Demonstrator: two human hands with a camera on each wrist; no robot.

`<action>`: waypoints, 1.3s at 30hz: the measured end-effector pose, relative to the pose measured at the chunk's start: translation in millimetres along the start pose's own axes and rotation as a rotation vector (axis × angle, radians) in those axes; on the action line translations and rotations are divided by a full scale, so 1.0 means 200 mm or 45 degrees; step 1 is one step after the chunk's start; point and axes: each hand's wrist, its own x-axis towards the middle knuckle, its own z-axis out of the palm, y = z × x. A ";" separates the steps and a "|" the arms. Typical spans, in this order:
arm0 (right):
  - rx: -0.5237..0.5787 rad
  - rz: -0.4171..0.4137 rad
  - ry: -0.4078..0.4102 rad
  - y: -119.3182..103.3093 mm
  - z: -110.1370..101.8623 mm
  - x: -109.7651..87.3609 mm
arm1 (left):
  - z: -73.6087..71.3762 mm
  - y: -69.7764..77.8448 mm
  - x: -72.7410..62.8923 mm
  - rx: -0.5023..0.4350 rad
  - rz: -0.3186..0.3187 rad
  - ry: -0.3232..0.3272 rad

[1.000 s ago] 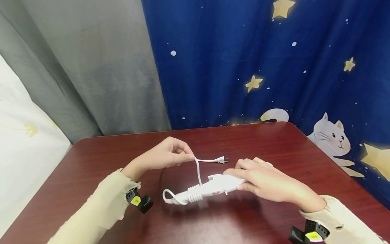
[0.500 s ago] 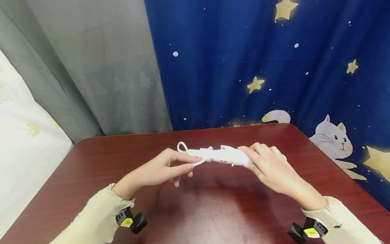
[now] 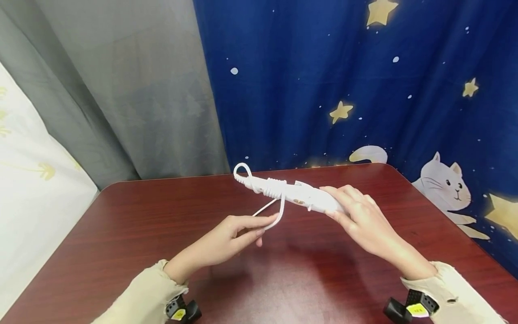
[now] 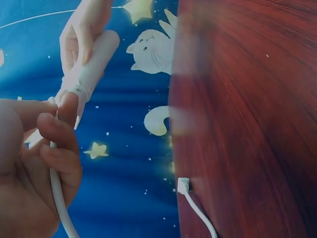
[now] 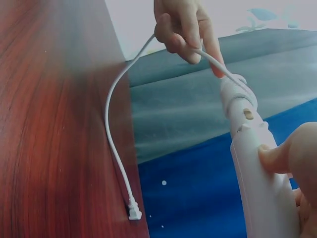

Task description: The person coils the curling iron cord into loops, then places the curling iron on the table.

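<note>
A white hair iron (image 3: 313, 198) is raised over the table, with several turns of its white power cord (image 3: 274, 188) wound round the handle end. My right hand (image 3: 360, 220) grips the wide end of the iron, the thumb along its side in the right wrist view. Below the handle, my left hand (image 3: 230, 236) pinches the cord, which runs tautly up to the windings. A loose cord loop (image 3: 242, 168) stands up at the handle's tip. The free cord (image 5: 110, 124) trails from behind the left hand down to a two-prong plug (image 5: 133, 210) by the table's edge.
The dark red wooden table (image 3: 141, 211) spreads beneath both hands. Behind it hang a grey curtain (image 3: 133, 90) and a blue curtain (image 3: 283, 90) with stars and a cat. White cloth (image 3: 32, 193) hangs on the left.
The iron has risen and tilted, its handle end now higher. My left hand has carried the cord from the far side over to the near side, below the handle.
</note>
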 end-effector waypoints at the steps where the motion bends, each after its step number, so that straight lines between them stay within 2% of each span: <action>1: 0.006 0.002 0.005 0.00 0.00 0.00 | 0.00 0.00 0.00 0.008 0.023 0.002; 5: 0.018 0.008 0.011 0.00 0.00 0.01 | 0.00 -0.01 0.01 0.029 0.059 0.003; 10: 0.052 0.029 0.007 0.01 -0.03 0.00 | -0.03 -0.07 0.00 -0.001 -0.049 -0.027; 14: 0.136 0.048 0.022 0.00 -0.06 0.00 | -0.04 -0.16 -0.02 -0.152 -0.099 -0.064; 18: 0.250 0.053 0.048 0.00 -0.10 0.01 | -0.07 -0.25 -0.01 -0.297 -0.125 -0.041; 21: 0.337 0.021 0.041 -0.01 -0.12 0.02 | -0.11 -0.29 0.00 -0.339 -0.105 -0.070; 24: 0.414 -0.027 0.002 -0.01 -0.14 0.04 | -0.14 -0.33 0.03 -0.358 -0.054 -0.147; 27: 0.485 -0.064 -0.054 -0.01 -0.15 0.05 | -0.16 -0.35 0.07 -0.369 -0.070 -0.180; 29: 0.531 -0.091 -0.097 -0.02 -0.16 0.05 | -0.17 -0.37 0.10 -0.375 -0.115 -0.143; 32: 0.594 -0.164 -0.171 -0.02 -0.17 0.04 | -0.18 -0.40 0.15 -0.335 -0.160 -0.015; 36: 0.551 -0.272 -0.294 -0.03 -0.17 0.03 | -0.20 -0.43 0.19 -0.176 -0.123 0.144; 39: 0.494 -0.277 -0.415 -0.03 -0.16 0.02 | -0.21 -0.42 0.22 -0.014 -0.160 0.194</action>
